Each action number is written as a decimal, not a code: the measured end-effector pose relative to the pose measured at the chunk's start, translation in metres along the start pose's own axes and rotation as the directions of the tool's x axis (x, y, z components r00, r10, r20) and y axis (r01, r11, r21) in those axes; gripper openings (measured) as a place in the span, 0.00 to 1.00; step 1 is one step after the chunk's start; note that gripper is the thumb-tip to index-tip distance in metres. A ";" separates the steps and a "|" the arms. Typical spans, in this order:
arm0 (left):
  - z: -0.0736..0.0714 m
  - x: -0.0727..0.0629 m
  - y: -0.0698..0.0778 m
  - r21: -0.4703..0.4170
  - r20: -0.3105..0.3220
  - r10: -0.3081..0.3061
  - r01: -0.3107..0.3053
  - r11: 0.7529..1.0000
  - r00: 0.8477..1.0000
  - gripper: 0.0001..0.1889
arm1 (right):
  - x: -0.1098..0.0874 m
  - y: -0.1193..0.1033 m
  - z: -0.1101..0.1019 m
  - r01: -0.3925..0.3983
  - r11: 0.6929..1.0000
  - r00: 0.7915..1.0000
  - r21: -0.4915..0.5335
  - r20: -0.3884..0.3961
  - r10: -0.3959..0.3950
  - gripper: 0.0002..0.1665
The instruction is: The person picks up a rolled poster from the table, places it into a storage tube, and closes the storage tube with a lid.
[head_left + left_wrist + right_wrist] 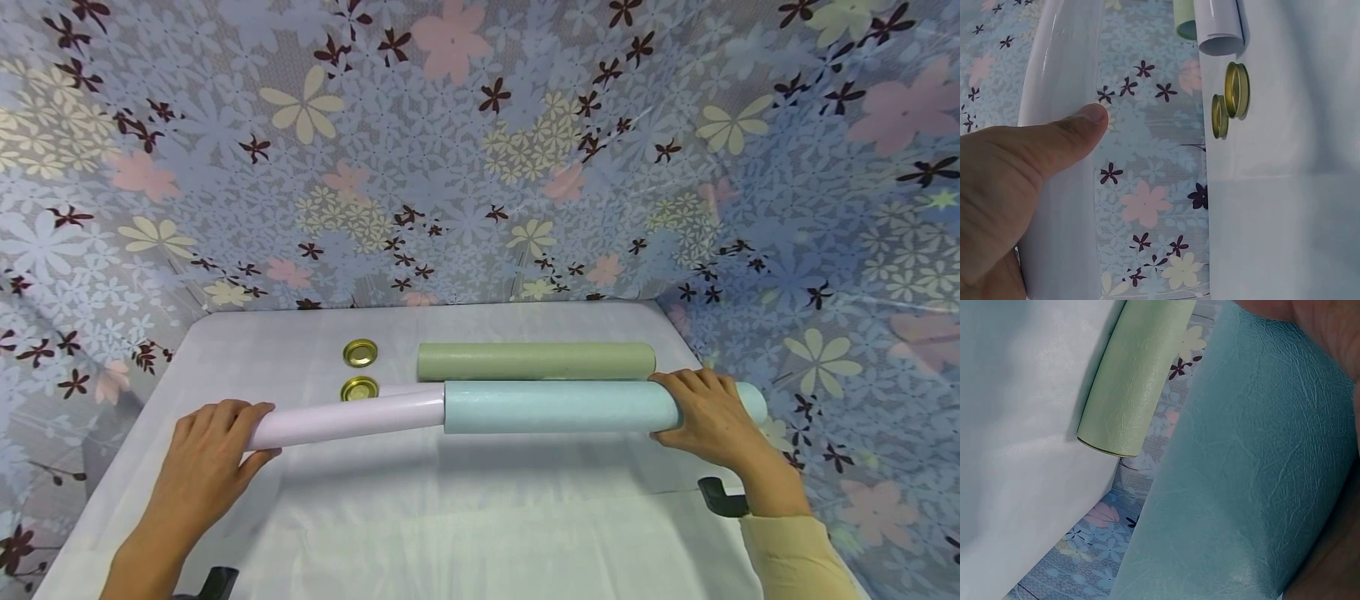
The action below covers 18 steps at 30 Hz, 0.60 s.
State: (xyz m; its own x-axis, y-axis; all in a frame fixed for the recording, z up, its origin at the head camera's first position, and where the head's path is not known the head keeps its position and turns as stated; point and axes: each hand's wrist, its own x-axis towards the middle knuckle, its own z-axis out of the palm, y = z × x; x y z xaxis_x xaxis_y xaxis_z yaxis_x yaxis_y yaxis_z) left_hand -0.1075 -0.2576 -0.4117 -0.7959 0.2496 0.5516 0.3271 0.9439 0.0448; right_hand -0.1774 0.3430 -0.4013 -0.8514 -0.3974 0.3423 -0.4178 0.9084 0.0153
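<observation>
My left hand point(206, 458) grips the left end of a pale lilac paper roll point(348, 421), thumb along its near side. My right hand point(708, 417) wraps around the right part of a light blue tube point(555, 407), which has a finely creased surface. Both are held above the table, roughly in line. The lilac roll's right end meets the blue tube's left opening and appears to go inside; how deep is hidden. In the left wrist view the thumb lies across the lilac roll point(1063, 206). Creased blue wall point(1229, 475) fills much of the right wrist view.
A green tube point(532, 360) lies behind the blue one on the white-covered table point(480, 533). Another lilac roll point(1219, 28) lies beside it, mostly hidden from the head view. Two gold rings point(360, 352) sit left of them. Floral cloth point(465, 167) hangs around the table.
</observation>
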 end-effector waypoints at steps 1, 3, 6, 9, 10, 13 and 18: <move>0.000 0.000 0.000 0.001 -0.001 0.001 -0.001 1.000 1.000 0.44 | 0.000 0.000 0.000 0.000 1.000 1.000 0.000 -0.001 0.000 0.47; 0.001 0.001 0.000 -0.001 -0.008 0.005 -0.005 1.000 1.000 0.44 | 0.000 0.000 0.001 0.002 1.000 1.000 -0.002 -0.003 -0.002 0.47; 0.002 0.001 0.001 -0.007 -0.011 0.008 -0.008 1.000 1.000 0.42 | 0.000 -0.001 0.001 0.005 1.000 1.000 -0.003 -0.007 -0.005 0.48; 0.003 0.002 0.001 -0.010 -0.015 0.013 -0.014 1.000 1.000 0.39 | 0.001 -0.002 0.001 0.007 1.000 1.000 0.001 -0.006 -0.007 0.48; 0.003 0.002 0.002 -0.010 -0.014 0.015 -0.015 1.000 1.000 0.36 | 0.001 -0.002 0.001 0.006 1.000 1.000 0.002 -0.004 -0.006 0.48; 0.003 0.003 0.003 -0.001 -0.006 0.016 -0.016 1.000 1.000 0.31 | 0.002 -0.003 0.001 0.003 1.000 1.000 0.003 0.004 -0.003 0.48; 0.003 0.005 0.008 0.012 0.021 0.002 -0.003 1.000 1.000 0.35 | 0.003 -0.005 0.000 0.000 1.000 1.000 0.001 0.013 0.000 0.47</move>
State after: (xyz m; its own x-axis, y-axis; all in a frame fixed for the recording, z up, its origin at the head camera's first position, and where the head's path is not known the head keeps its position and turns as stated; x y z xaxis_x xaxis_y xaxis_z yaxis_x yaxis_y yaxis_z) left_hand -0.1102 -0.2481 -0.4112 -0.8055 0.2564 0.5342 0.3229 0.9459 0.0330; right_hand -0.1782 0.3374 -0.4005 -0.8552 -0.3994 0.3303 -0.4186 0.9081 0.0142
